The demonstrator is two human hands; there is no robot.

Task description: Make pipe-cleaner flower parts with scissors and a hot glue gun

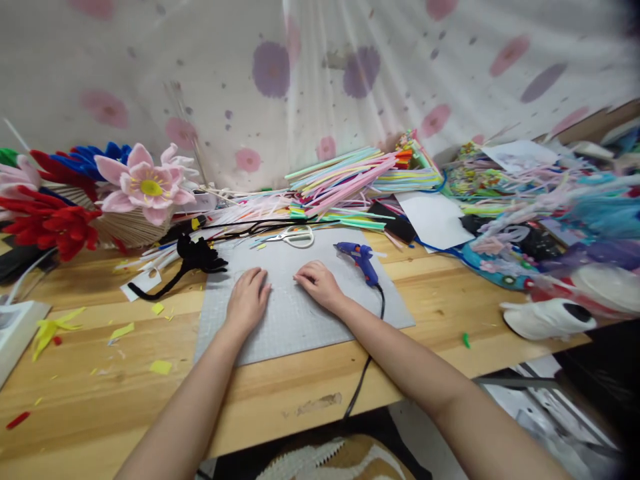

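Note:
My left hand (247, 301) lies palm down on the grey cutting mat (285, 327), its fingers loosely stretched and nothing visible in them. To its right, my right hand (320, 283) rests on the same mat with the fingers curled in toward the thumb; I see nothing held there. A blue glue gun (361, 260) lies to the right of my right hand, and its black cord runs under that forearm. White-handled scissors (295, 236) lie at the mat's back edge. Left of my left hand, a black fuzzy piece with a long stem (197, 257) overlaps the mat's corner.
Pipe-cleaner flowers (147, 187) stand at the back left. Bundles of coloured pipe cleaners (345, 177) are heaped behind the mat. A white sheet (435, 217) and a white bottle-like object (547, 319) lie to the right. Yellow scraps (161, 367) dot the wooden table (100, 413).

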